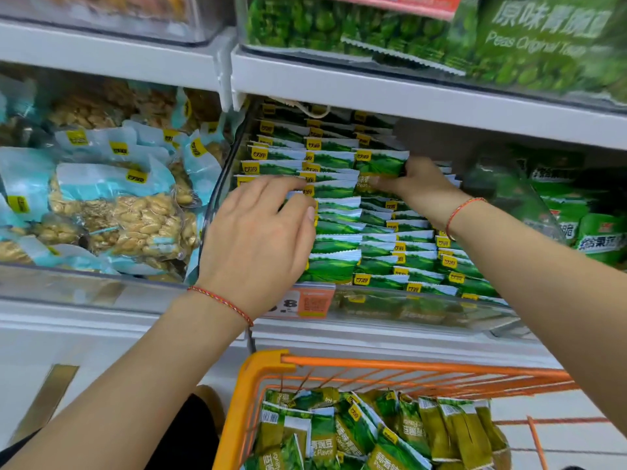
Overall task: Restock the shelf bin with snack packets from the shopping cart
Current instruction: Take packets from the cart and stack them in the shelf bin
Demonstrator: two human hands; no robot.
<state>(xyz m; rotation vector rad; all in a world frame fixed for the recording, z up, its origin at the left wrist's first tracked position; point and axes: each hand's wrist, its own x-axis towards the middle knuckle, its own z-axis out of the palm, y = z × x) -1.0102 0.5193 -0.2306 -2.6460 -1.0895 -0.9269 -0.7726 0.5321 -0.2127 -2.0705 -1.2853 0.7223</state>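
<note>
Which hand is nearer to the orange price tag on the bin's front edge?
Left. The left hand rests on the green packets just above the price tag; the right hand grips a packet deeper in the bin.

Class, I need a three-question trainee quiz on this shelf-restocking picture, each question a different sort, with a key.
1. True or false: the cart holds no packets.
2. Which hand grips a packet deep in the bin? A) left B) right
3. Fill in: the bin left of the green one holds pale ____ packets.

Key: 1 false, green packets lie in it. 2 B, the right hand; the left hand rests on the rows with fingers spread. 3 blue.
</note>
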